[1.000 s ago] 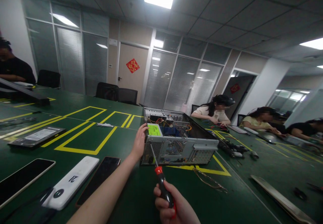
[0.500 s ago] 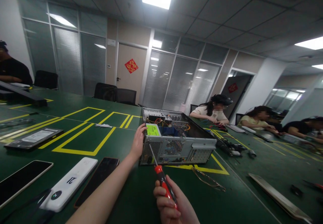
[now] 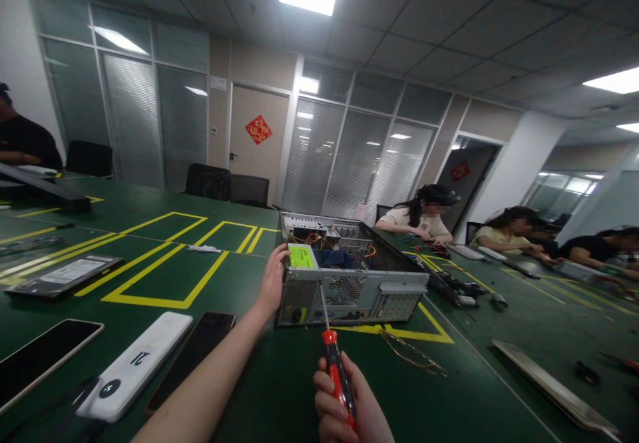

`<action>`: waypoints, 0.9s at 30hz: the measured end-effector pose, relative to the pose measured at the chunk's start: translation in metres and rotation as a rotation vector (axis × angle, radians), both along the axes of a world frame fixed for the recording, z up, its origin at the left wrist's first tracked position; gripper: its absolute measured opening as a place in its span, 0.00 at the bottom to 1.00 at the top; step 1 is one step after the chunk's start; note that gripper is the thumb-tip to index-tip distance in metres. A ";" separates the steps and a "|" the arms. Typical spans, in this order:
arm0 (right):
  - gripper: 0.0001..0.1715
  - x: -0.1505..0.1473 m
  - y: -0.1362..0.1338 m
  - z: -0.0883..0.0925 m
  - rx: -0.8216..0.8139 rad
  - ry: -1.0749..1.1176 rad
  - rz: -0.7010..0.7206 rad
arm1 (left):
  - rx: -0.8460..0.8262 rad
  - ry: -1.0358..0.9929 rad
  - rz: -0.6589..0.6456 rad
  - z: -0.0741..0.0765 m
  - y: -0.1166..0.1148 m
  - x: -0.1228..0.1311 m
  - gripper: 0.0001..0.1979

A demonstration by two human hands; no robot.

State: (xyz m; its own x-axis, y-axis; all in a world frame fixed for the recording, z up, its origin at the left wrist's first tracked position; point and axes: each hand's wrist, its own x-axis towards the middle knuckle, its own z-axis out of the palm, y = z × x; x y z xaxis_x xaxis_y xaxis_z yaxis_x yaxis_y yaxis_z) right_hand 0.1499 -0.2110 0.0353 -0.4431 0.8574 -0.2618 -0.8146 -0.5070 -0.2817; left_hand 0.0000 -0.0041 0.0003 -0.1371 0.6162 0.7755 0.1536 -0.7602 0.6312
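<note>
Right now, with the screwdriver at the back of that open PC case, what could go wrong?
The screwdriver tip sits on the rear panel of the computer case; only the left hand braces the case's side, so a slip could scrape the fan grille. The loose cable beside the case might snag the right hand.

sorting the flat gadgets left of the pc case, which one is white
The white device printed with 21, lying between two black-screened phones: one to its left, one to its right, nearer the left hand on the computer case.
</note>
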 end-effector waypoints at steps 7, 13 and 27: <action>0.20 0.001 0.000 -0.002 -0.013 0.015 -0.005 | 0.003 0.003 -0.005 0.000 0.000 0.000 0.22; 0.21 0.006 0.000 0.002 -0.005 -0.014 0.024 | -0.014 0.005 -0.003 0.001 -0.001 -0.001 0.22; 0.18 0.019 0.001 0.009 -0.029 -0.105 0.065 | 0.000 -0.005 -0.007 0.000 0.000 0.000 0.23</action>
